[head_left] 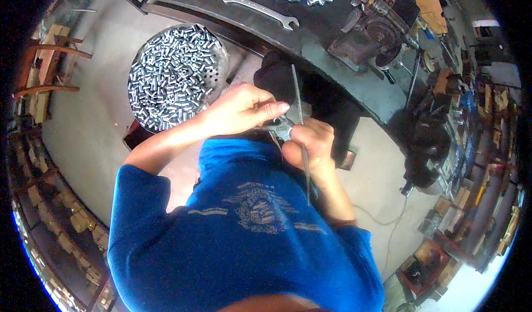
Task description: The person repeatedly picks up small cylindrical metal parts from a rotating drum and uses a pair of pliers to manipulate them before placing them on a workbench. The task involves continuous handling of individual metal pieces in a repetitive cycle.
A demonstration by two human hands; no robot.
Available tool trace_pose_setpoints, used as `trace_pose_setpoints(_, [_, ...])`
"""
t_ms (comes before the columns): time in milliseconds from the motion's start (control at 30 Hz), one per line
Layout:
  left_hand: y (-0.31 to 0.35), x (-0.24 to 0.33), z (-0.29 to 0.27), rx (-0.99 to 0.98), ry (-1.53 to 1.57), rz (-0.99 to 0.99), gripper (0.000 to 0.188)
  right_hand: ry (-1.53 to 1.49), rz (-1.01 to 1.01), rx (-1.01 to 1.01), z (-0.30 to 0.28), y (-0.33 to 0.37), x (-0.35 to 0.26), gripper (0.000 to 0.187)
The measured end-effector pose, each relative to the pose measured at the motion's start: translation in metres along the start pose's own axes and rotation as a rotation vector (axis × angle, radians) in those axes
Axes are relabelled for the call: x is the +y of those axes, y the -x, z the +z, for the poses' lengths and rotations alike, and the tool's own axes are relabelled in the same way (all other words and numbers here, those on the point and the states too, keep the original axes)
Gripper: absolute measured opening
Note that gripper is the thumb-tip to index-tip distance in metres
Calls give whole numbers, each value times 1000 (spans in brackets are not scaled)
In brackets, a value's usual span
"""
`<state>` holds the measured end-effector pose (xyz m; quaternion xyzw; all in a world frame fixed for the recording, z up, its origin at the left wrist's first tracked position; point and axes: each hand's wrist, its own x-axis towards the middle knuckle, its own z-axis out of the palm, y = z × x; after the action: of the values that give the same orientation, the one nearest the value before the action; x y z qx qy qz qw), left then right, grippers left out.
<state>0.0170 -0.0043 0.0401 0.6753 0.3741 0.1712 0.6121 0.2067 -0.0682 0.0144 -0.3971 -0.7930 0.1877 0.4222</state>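
- thin ribbed rod (296,87): at the centre, in front of the wearer's body, long axis running roughly from the bench edge toward the shirt, its far end slightly to the left.
- right hand (313,143): the nearer one, curled and clenched on the rod, which projects beyond the fist both ways.
- grey metal tool (281,129): between the hands, left of the rod; its full form is hidden.
- left hand (249,110): left of the rod and apart from it, thumb pointing across; from here i cannot tell whether it grasps the tool.
- blue shirt (260,245): below both hands.
- round tray (211,76): left of the left hand, heaped with short shiny metal cylinders (172,76).
- dark bench (327,49): beyond, bearing a double-ended wrench (260,9).
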Motion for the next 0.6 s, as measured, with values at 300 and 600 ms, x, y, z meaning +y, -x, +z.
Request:
trace_pose_setpoints(300, [-2,-4,2,100,-335,299,24,-36,16,-18,5,1,-1,29])
trace_pose_setpoints(600, [-10,-33,-17,-40,394,13,16,-119,86,-61,-6,-4,-5,35])
